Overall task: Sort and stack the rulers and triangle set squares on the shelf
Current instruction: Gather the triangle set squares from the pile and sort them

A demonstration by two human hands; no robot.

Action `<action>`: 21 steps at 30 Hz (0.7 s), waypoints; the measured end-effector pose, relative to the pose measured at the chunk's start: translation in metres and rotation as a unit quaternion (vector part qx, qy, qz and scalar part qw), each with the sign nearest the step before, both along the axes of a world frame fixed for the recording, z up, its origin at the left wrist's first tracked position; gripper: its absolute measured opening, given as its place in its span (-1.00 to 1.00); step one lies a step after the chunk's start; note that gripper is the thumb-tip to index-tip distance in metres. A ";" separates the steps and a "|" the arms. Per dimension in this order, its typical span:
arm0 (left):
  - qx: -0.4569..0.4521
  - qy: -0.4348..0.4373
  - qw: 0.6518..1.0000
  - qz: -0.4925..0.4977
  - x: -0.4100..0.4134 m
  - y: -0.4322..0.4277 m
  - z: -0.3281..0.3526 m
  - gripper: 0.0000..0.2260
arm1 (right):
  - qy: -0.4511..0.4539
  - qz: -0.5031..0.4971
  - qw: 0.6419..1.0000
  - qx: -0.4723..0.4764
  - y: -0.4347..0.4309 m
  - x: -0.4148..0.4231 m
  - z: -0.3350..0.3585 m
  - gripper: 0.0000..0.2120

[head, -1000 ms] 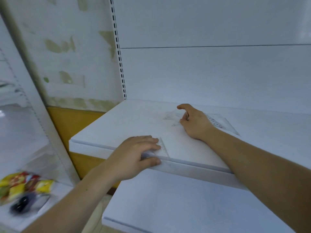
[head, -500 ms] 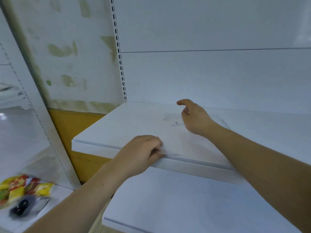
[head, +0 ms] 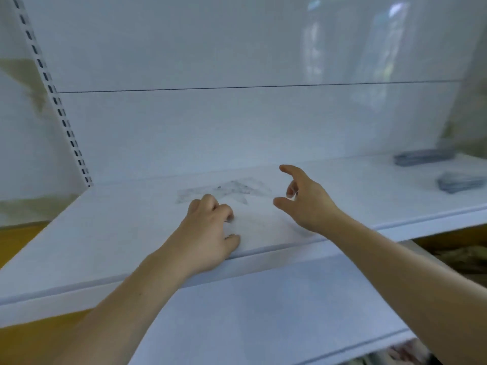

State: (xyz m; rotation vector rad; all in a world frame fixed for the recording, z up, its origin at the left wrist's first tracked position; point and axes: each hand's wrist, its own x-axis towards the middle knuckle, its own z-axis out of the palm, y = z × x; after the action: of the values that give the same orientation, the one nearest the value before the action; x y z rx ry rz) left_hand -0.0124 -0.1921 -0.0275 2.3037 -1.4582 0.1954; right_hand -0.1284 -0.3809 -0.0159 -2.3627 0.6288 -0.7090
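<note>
Set square (head: 263,225) pinched by left hand (head: 208,233) at shelf (head: 79,246) lip; right hand (head: 308,204) spread, empty. Slick plastic may slip off.

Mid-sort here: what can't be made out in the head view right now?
Head view only:
- Clear pile beyond the left hand: see-through and blurred; count and shapes unreadable.
- Clear sheet by that hand: edges faint; curled fingers hide whether it is gripped.
- Far grey stack and near grey stack, at right: blurred, the near one cut by the frame edge; rulers or set squares unclear.
</note>
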 end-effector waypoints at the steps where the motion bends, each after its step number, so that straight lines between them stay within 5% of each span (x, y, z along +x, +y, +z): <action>1: 0.007 0.011 1.000 -0.011 -0.004 -0.007 0.001 -0.66 | 0.001 -0.017 1.000 0.004 -0.005 -0.011 -0.003 -0.36; 21: -0.050 0.058 0.980 -0.185 -0.258 -0.254 0.013 -0.45 | -0.015 -0.254 0.966 -0.041 -0.157 -0.357 -0.003 -0.32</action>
State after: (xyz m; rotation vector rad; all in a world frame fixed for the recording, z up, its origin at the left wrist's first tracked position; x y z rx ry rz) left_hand -0.2705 -0.4464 -0.0150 1.8902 -1.7378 0.0263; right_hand -0.4856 -0.5384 -0.0187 -2.2703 1.2367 -1.0011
